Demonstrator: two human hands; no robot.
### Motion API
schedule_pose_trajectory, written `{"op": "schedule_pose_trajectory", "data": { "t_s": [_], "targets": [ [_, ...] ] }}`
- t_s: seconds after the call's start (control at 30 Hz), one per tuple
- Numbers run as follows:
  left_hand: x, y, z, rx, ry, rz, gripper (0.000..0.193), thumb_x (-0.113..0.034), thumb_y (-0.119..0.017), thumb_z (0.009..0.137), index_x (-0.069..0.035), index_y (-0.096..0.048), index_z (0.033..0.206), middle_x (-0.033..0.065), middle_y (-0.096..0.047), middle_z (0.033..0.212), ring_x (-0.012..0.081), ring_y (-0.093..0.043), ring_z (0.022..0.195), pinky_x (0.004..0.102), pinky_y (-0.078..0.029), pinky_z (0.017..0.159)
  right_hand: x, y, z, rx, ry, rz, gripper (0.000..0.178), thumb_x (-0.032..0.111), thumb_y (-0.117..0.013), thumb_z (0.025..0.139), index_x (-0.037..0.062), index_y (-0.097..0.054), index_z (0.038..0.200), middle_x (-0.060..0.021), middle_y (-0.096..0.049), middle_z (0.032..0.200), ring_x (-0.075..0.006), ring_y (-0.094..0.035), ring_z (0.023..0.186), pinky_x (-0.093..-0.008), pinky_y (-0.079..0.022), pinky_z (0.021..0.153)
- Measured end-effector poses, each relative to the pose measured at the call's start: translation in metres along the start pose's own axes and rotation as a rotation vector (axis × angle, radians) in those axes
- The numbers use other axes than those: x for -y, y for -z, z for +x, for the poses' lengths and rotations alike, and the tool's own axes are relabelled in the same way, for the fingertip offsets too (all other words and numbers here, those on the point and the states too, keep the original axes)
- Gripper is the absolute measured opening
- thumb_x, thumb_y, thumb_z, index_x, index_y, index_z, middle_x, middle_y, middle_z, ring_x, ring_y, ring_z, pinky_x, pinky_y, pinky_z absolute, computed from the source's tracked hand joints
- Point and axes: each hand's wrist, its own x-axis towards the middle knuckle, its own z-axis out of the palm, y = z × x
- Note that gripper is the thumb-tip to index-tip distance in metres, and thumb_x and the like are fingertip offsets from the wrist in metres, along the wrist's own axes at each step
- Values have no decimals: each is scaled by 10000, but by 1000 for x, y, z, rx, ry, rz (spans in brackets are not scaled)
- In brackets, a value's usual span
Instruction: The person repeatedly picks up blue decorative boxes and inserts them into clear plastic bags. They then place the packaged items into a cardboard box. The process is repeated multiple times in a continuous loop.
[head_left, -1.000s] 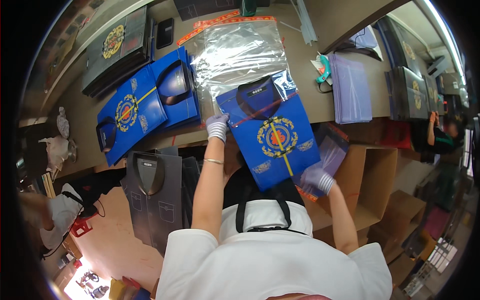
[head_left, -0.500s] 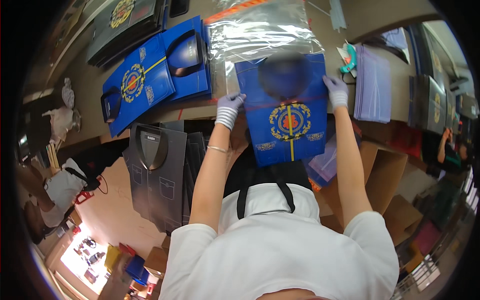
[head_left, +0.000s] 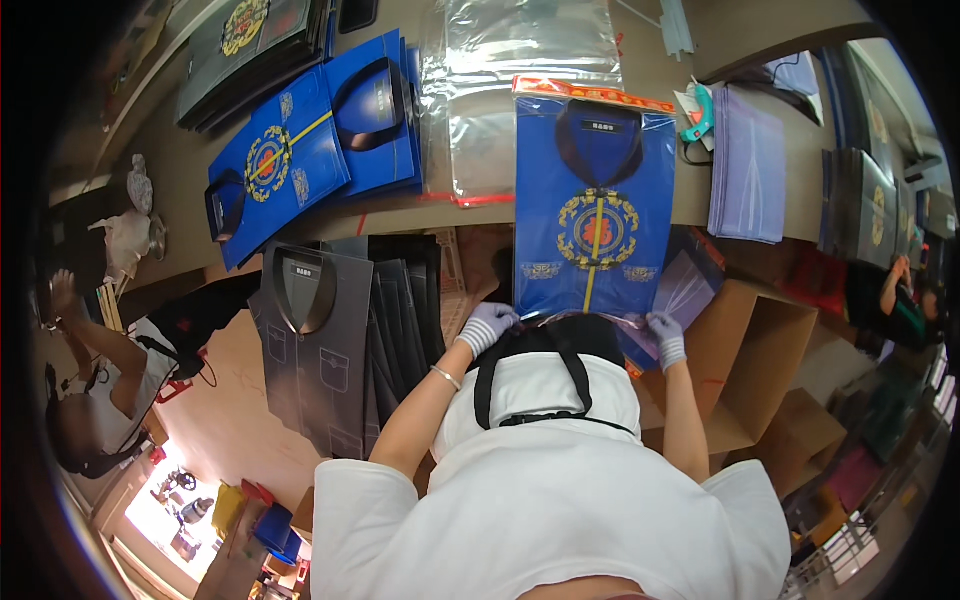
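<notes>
A flat blue shirt-shaped gift bag [head_left: 545, 215] with a dark collar-like band and a gold emblem lies at the table's front edge. It is inside a clear plastic sleeve [head_left: 655, 112] with an orange-red strip along its far end. At the near left corner, my gloved left hand [head_left: 488, 325] pinches the sleeve's plastic edge. My gloved right hand [head_left: 667, 338] holds the same edge at the near right corner, fingers closed. Clear plastic sleeves [head_left: 530, 60] lie flat just beyond the blue bag.
Blue bags [head_left: 300, 150] lie overlapped at left, beside a dark stack [head_left: 245, 55]. Grey shirt-shaped bags [head_left: 315, 350] hang below the table edge. Lilac sheets [head_left: 748, 165] and a teal tape dispenser [head_left: 700, 115] are at right, above cardboard boxes [head_left: 765, 350]. Another person [head_left: 120, 365] is at far left.
The blue bag has shifted right and toward me, and now shows inside the clear sleeve with the orange-red strip. Both hands have moved from its sides to the sleeve's near corners.
</notes>
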Motion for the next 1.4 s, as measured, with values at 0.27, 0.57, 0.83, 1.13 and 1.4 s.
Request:
{"op": "schedule_pose_trajectory", "data": {
  "t_s": [0.27,0.57,0.83,1.13,1.4],
  "targets": [
    [-127,-8,-38,42,-537,96,142,-48,-533,830,28,-623,911,54,-641,803,116,-577,740,243,-468,699,99,-106,10,266,218,625,289,244,-552,873,76,-509,1105,-88,-615,787,-244,-625,690,-341,-516,638],
    [-167,-50,-48,142,-648,43,170,-42,-503,875,40,-593,994,75,-637,887,136,-611,857,248,-473,786,319,-101,-58,-98,952,-346,191,146,-611,833,15,-626,971,-80,-668,813,-133,-611,600,-263,-487,550],
    [-137,-36,-30,66,-594,131,177,-52,-499,872,47,-576,997,84,-629,895,139,-612,844,249,-485,775,246,-183,-61,-403,1230,-1122,446,0,-527,699,154,-548,1117,-85,-556,1100,-310,-591,846,-368,-501,716],
    [-154,-3,-2,-83,-597,84,139,-5,-509,844,53,-581,949,84,-623,825,136,-612,802,234,-485,748,183,-13,43,-283,136,107,459,453,-511,832,3,-594,863,-163,-650,742,-238,-644,637,-314,-484,501],
    [-215,-37,69,-401,-930,1065,227,-159,-682,671,-68,-591,858,101,-538,830,286,-525,833,388,-438,760,200,49,54,-309,-139,259,787,625,-538,756,-18,-423,1194,-207,-597,1049,-279,-638,831,-342,-499,682]
  ]
}}
